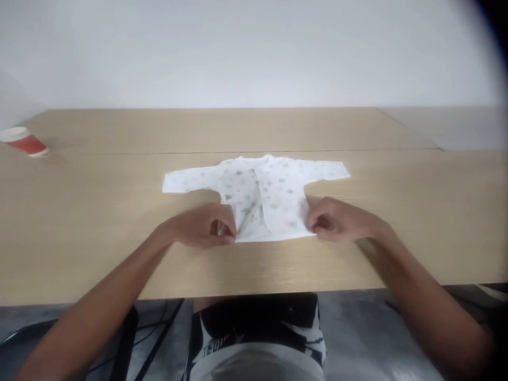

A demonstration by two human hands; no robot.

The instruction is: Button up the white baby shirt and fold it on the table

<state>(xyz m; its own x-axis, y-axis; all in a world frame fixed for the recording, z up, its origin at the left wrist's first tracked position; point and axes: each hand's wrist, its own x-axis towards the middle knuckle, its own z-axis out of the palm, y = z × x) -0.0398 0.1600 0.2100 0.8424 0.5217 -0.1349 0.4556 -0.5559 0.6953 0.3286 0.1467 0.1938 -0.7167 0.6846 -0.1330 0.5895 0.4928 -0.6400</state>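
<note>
A small white baby shirt (262, 185) with a faint pastel print lies flat on the wooden table (79, 222), front side up, both long sleeves spread out to the sides. My left hand (206, 225) is closed in a pinch on the shirt's lower left hem corner. My right hand (337, 219) is closed in a pinch on the lower right hem corner. Both hands rest on the table top at the near edge of the shirt.
A red paper cup (24, 141) with a white rim lies on its side at the far left of the table. A white wall stands behind the table. Below the front edge are my lap and dark cables on a grey floor.
</note>
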